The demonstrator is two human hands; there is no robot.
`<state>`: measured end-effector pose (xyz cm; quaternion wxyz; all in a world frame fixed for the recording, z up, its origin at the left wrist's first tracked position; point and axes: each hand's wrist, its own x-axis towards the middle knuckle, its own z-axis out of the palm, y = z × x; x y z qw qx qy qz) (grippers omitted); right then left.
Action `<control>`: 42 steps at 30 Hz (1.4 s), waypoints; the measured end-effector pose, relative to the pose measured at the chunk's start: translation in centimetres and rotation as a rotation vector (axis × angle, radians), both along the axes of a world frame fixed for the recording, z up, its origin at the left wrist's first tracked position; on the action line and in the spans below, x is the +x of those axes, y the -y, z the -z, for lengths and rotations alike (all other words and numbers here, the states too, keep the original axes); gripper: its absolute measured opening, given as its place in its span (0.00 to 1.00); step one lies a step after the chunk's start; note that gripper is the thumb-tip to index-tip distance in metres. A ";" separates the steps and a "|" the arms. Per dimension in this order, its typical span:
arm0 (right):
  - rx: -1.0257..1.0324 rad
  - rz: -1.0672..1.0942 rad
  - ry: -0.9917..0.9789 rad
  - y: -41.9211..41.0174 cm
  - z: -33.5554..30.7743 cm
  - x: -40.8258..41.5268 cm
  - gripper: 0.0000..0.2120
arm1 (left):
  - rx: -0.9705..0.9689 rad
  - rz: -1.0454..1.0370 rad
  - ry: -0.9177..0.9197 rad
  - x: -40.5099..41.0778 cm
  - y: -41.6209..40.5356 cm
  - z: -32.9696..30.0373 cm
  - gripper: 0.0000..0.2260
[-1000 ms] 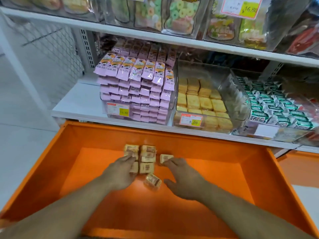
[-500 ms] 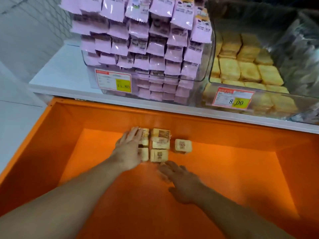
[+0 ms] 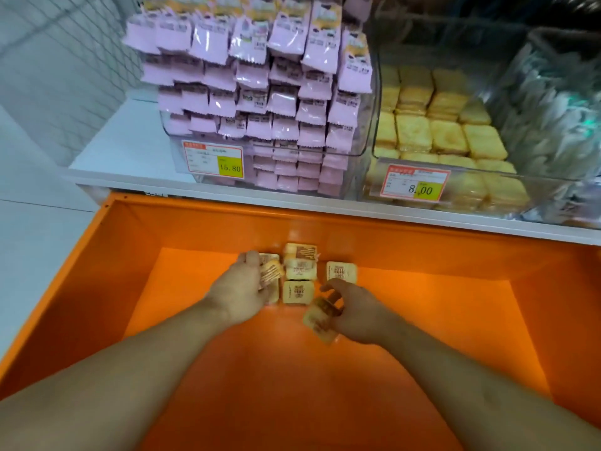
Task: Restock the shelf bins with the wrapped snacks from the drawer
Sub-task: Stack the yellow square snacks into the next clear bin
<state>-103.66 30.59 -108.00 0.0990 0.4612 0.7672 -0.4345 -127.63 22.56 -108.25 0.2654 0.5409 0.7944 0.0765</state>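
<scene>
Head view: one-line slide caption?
Left hand and right hand each lift a wrapped snack from the orange drawer below shelf bins.

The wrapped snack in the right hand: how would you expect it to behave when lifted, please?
Probably light: the right hand lifts the wrapped snack with fingertips alone. Its glossy wrapper may be slippery. Its flat, square shape should not roll.

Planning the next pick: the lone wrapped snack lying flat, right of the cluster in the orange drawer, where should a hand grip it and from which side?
Pinch the lone square wrapped snack across its left and right edges, coming from above. It lies flat, label up, apart from the cluster, so both edges look free. The right hand is nearest but already holds a packet.
</scene>
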 end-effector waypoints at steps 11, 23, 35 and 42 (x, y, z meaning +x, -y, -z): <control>-0.023 0.178 -0.244 1.5 -20.4 3.3 0.08 | 0.177 0.133 0.255 6.4 2.6 -18.8 0.32; -0.236 0.522 -0.651 4.1 -27.1 7.4 0.13 | 0.255 -0.123 0.954 9.8 3.6 -25.9 0.27; -0.346 0.482 -0.817 1.2 -27.3 6.9 0.27 | 0.252 -0.241 1.212 12.4 0.0 -25.4 0.26; 0.127 0.328 -0.555 0.6 -28.4 9.2 0.36 | 0.257 -0.188 1.237 13.1 -0.8 -25.9 0.25</control>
